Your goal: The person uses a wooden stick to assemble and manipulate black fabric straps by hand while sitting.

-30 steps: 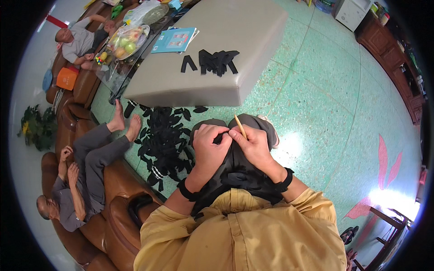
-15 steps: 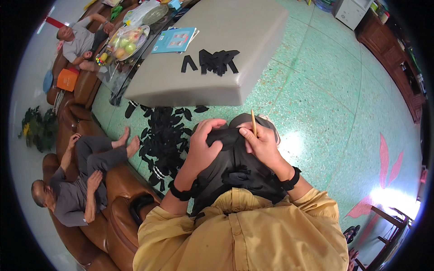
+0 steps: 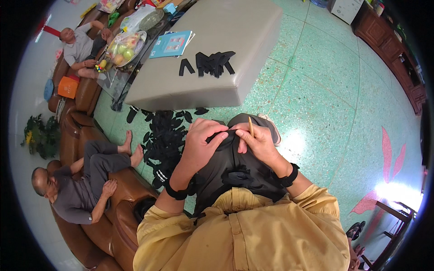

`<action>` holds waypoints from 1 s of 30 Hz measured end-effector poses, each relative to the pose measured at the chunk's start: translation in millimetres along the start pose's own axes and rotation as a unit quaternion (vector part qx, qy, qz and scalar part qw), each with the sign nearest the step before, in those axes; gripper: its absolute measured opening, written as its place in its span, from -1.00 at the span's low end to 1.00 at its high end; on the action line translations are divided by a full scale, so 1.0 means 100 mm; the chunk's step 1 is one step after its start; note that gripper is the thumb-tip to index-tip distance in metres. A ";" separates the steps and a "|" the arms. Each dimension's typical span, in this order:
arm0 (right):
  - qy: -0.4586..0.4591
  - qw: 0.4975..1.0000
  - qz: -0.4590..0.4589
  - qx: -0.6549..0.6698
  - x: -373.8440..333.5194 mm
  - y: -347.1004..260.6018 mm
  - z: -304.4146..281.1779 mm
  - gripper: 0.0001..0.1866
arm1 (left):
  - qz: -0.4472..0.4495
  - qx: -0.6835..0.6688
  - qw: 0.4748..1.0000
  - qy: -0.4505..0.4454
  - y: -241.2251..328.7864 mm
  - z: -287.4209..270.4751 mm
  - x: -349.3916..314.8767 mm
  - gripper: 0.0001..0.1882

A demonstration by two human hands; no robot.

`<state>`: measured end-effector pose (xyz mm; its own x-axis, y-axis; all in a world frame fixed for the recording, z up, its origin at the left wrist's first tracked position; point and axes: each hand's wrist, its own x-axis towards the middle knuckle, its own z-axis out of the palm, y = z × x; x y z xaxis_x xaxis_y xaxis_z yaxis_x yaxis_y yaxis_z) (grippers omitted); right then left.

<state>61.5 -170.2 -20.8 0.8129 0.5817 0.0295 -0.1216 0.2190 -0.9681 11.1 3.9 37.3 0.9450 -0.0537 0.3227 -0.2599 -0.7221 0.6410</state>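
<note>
While the left hand (image 3: 199, 142), fingers curled, pinches black cloth (image 3: 224, 140) above the lap (image 3: 212, 178), the right (image 3: 258, 143), thumb pressed to fingers, grips a wooden stick (image 3: 251, 125) at the cloth's edge, short of the bench (image 3: 190, 95), a black heap (image 3: 163, 140) crowding leftward, green floor (image 3: 316, 99) stretching rightward.

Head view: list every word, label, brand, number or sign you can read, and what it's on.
None that I can read.
Blue booklet: cover printing too small to read.
Orange box: any marks too small to read.
Wooden stick in the right hand: no lettering visible.
Black fabric pieces: no lettering visible.
</note>
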 end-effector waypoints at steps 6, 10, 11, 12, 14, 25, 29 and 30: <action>0.022 0.993 0.027 -0.110 -0.01 -0.11 0.00 -0.80 | 0.010 0.024 1.000 0.014 0.02 0.04 0.02 -0.91; 0.048 0.980 -0.076 -0.178 0.03 -0.11 0.04 -0.78 | 0.026 0.035 0.998 0.033 0.03 0.07 0.05 -0.92; 0.040 0.981 -0.084 -0.169 0.04 -0.12 0.05 -0.77 | 0.036 0.044 0.998 0.041 0.03 0.08 0.04 -0.92; 0.041 0.981 -0.086 -0.171 0.06 -0.10 0.04 -0.77 | 0.038 0.044 0.997 0.043 0.02 0.08 0.05 -0.92; 0.052 0.981 -0.091 -0.161 0.09 -0.03 0.00 -0.78 | 0.034 0.019 0.999 0.030 0.02 0.08 0.06 -0.92; 0.037 0.994 -0.032 -0.093 0.10 -0.16 -0.09 -0.81 | -0.023 -0.115 0.993 -0.007 -0.05 -0.06 0.07 -0.84; 0.044 0.989 -0.080 -0.117 0.11 -0.12 -0.11 -0.82 | -0.021 -0.099 0.994 -0.033 -0.01 -0.12 0.12 -0.86; 0.047 0.987 -0.088 -0.123 0.11 -0.12 -0.10 -0.82 | -0.021 -0.090 0.995 -0.045 -0.01 -0.12 0.13 -0.86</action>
<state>78.0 -174.0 -11.7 0.8599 0.4739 0.1898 0.1586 0.1053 -0.9817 21.2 12.8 49.2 0.9677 -0.0938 0.2342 -0.2434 -0.5905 0.7695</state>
